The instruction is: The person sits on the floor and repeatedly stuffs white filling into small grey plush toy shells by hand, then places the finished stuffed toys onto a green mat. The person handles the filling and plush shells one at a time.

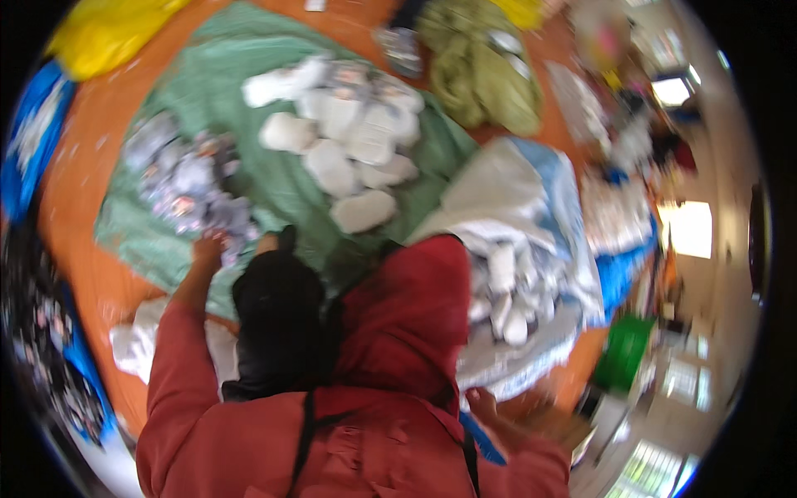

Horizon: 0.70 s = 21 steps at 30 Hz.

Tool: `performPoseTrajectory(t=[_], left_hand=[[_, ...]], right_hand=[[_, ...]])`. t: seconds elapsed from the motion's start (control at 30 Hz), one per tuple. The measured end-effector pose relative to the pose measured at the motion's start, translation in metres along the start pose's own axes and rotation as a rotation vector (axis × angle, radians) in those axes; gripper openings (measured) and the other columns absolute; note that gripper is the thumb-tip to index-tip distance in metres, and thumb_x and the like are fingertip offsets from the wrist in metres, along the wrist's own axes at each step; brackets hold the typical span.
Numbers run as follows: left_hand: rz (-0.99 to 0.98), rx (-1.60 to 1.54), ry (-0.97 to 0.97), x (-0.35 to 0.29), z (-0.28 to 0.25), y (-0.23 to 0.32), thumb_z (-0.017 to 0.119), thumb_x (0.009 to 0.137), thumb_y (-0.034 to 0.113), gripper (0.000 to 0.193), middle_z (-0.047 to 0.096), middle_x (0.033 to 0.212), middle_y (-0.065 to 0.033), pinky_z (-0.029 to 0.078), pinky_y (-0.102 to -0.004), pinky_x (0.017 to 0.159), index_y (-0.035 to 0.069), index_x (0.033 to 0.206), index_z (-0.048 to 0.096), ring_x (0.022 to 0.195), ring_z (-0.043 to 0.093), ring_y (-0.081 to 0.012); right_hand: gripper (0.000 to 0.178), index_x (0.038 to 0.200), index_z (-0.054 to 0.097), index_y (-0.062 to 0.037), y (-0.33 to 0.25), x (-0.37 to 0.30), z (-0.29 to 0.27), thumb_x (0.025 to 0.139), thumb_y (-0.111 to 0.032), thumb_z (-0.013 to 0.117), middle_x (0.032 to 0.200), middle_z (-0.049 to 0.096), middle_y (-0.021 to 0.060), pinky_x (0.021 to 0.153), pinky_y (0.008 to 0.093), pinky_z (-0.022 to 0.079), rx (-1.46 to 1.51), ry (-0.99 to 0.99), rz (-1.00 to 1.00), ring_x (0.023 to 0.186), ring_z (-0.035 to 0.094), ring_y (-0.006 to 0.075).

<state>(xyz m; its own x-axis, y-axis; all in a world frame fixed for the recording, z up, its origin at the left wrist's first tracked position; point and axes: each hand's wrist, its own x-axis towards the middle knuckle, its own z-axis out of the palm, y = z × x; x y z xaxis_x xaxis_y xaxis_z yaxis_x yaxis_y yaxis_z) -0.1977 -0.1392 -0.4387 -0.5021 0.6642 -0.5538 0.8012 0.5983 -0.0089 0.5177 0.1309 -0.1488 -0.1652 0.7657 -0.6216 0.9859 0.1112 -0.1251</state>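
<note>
Left hand [207, 247], at the end of my red sleeve, reaches far and left to the near edge of a heap of small grey-white packets [189, 184] on a green cloth [282, 178]; it seems to touch them, but blur keeps me from telling whether the fingers are spread or pinching. My right hand [483, 404] sits low and near, right of my red jacket, its grip unclear. White pads [344, 141] lie bunched mid-cloth, sorted apart from the packets, over an orange counter [79, 216].
</note>
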Motion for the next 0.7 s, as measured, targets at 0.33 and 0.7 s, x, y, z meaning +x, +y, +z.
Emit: performPoseTrajectory(t=[0.33, 0.7], left_hand=[[-0.028, -0.275, 0.022, -0.038, -0.028, -0.066, 0.054, 0.089, 0.039, 0.046, 0.065, 0.113, -0.0204, 0.051, -0.0493, 0.083, 0.009, 0.125, 0.056, 0.103, 0.062, -0.0393], [-0.25, -0.36, -0.065, -0.176, -0.057, -0.038, 0.06, 0.087, 0.025, 0.033, 0.066, 0.105, -0.0208, 0.05, -0.0445, 0.084, 0.001, 0.109, 0.063, 0.102, 0.064, -0.0362]], right_hand=[[0.021, 0.1, 0.066, -0.009, 0.007, 0.105, 0.04, 0.09, -0.023, 0.054, 0.094, 0.068, 0.0167, 0.078, 0.0436, 0.051, 0.222, 0.33, -0.027, 0.091, 0.065, 0.0364], [0.095, 0.151, 0.018, -0.023, -0.04, 0.208, 0.033, 0.077, -0.045, 0.074, 0.127, 0.05, 0.0258, 0.096, 0.0464, 0.046, 0.299, 0.106, 0.28, 0.12, 0.052, 0.0408]])
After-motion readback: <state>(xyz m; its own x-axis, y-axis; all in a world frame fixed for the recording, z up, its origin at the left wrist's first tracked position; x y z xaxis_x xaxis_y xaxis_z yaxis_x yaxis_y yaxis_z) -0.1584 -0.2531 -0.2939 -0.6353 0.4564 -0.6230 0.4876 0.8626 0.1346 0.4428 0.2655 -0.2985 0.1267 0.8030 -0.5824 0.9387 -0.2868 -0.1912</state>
